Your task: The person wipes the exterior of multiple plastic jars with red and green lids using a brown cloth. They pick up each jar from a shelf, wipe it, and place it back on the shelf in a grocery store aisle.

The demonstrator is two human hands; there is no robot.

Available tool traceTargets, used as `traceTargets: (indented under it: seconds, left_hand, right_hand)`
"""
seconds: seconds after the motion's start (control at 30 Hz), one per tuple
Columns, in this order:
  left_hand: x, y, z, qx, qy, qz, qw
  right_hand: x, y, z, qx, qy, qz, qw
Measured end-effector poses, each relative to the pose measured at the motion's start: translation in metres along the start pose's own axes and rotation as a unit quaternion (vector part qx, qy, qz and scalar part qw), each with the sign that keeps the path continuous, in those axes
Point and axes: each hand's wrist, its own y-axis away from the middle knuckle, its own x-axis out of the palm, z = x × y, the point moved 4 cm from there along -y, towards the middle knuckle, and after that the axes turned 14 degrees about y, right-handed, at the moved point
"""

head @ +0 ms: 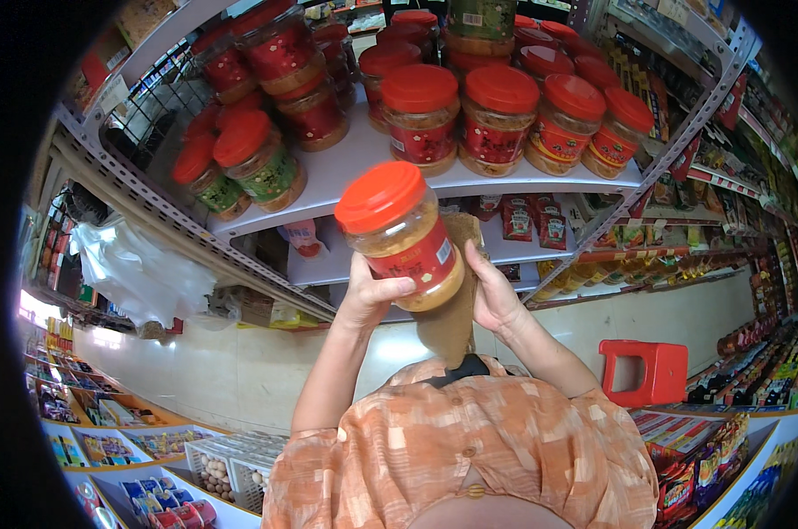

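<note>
My left hand (379, 287) grips a clear plastic jar with a red lid and red label (409, 248), thumb across its front. The jar is tilted and holds a tan, crumbly-looking food. My right hand (494, 291) holds a brown cloth (461, 291) that hangs down behind and beside the jar. Beyond the jar, a white metal shelf (346, 175) bears rows of similar red-lidded jars (422, 122), some stacked. Two green-labelled jars (264, 162) stand at its left end.
Lower shelves hold red sachets (518, 221). White plastic bags (141, 264) hang at the left. A red plastic stool (666, 373) stands on the floor at the right. Behind it and around are stocked shop shelves. Crates of eggs (217, 473) sit at the lower left.
</note>
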Motion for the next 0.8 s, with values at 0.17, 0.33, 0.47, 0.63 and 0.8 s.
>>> traceTargets:
  seconds: [0.17,0.33,0.47,0.63,0.8]
  left_hand:
    - [0.004,-0.006,-0.002,0.02,-0.015,0.009,1.0]
    - [0.008,-0.001,-0.006,0.058,-0.07,0.011,0.996]
    - [0.013,0.002,-0.013,0.108,-0.158,-0.008,0.982]
    - [0.032,0.011,-0.013,0.114,-0.127,-0.059,0.984]
    - [0.026,0.005,-0.01,0.136,-0.089,-0.112,0.98]
  right_hand:
    - [-0.012,0.002,-0.009,-0.032,0.043,0.018,0.998]
    - [-0.016,0.003,-0.008,-0.072,0.04,-0.011,0.997]
    - [-0.007,0.007,0.002,-0.137,0.085,-0.025,0.987]
    - [0.006,0.014,0.003,-0.173,0.19,-0.041,0.966]
    - [0.005,0.014,-0.007,-0.204,0.279,0.006,0.938]
